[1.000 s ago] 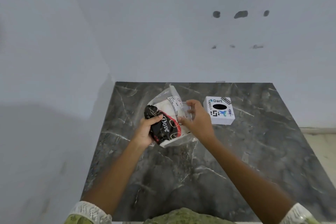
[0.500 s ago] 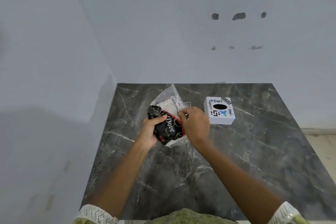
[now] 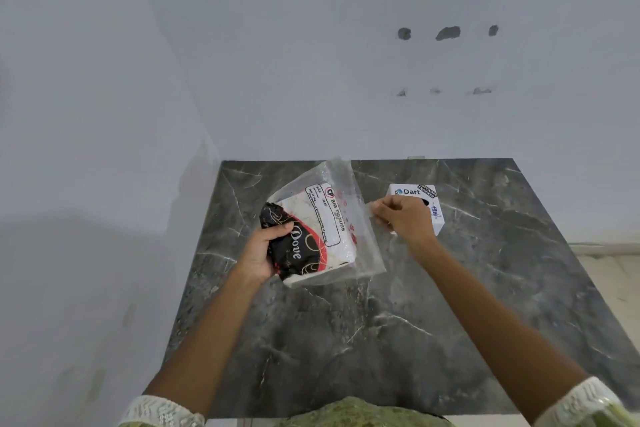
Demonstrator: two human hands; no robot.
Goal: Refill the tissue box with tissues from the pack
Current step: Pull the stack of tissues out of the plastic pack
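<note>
The tissue pack [image 3: 322, 229] is a clear plastic bag with a black-and-red printed end and white tissues inside, held tilted above the dark marble table [image 3: 381, 322]. My left hand [image 3: 265, 251] grips its black end. My right hand [image 3: 403, 218] pinches the clear plastic edge at the pack's right side and holds it stretched out. The white cube tissue box [image 3: 427, 198], with a dark oval opening on top, stands on the table just behind my right hand, partly hidden by it.
The table sits in a corner, with white walls [image 3: 311, 62] to the left and behind. Its right edge borders a pale floor [image 3: 620, 288]. Bare marble lies in front of the pack, toward me.
My right hand has moved right, away from the pack's middle, pulling the clear plastic edge outward. The pack has turned so its label faces up, and my hand now covers part of the box.
</note>
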